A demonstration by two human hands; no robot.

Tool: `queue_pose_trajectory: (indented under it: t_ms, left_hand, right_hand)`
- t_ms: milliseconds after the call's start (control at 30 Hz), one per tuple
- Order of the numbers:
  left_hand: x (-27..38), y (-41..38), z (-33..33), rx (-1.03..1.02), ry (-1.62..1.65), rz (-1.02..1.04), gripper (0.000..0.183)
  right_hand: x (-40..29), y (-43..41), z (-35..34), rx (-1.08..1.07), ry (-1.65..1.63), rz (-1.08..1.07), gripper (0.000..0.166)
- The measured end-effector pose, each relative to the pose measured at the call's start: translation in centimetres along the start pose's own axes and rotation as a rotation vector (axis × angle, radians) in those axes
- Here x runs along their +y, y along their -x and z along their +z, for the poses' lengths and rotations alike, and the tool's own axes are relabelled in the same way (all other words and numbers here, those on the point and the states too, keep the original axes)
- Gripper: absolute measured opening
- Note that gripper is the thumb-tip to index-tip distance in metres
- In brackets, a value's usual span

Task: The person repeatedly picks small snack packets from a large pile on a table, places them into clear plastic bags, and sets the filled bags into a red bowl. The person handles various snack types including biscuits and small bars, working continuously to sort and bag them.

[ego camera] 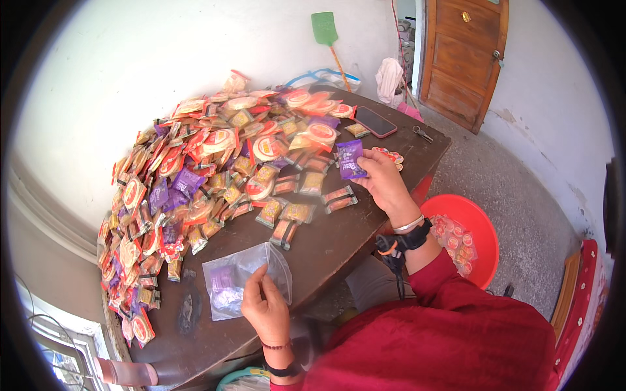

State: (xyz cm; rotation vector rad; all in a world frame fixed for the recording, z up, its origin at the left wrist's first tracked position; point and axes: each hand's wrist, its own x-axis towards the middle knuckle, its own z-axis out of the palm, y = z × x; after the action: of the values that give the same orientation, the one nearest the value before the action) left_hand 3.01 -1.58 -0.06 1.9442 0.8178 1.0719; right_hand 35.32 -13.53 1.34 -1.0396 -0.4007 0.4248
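My right hand (384,183) pinches a purple snack packet (350,160) above the dark tabletop, thumb on its front. My left hand (266,305) grips the edge of a clear plastic bag (276,278) that lies on the table. Through the film show a purple packet (221,277) and a silvery wrapped piece (228,298). Beyond both hands spreads a large heap of wrapped snacks: round biscuits in red-edged wrappers (268,147), small packets with yellow labels (312,183), dark-banded packets (339,199) and more purple packets (188,182).
A smartphone (375,122), keys (422,134) and round red-and-white stickers or tags (395,157) lie at the table's right end. On the floor, a red basin (481,239) holds filled clear bags (455,242). A pink bottle (127,372) lies near the left edge; a green fly swatter (324,28) leans on the wall.
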Motion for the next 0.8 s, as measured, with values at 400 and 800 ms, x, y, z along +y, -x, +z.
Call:
queue_pose_trajectory:
  t_ms: [400,800]
  left_hand:
    - [-0.3,0.1,0.1,0.017,0.002,0.019,0.018]
    - [0.1,0.1,0.2,0.02,-0.01,0.014,0.018]
  right_hand:
    - [0.9,6.3,6.3,-0.611,-0.325,0.414,0.047]
    - [2.8,7.3,7.9,-0.589,-0.162,0.466,0.042]
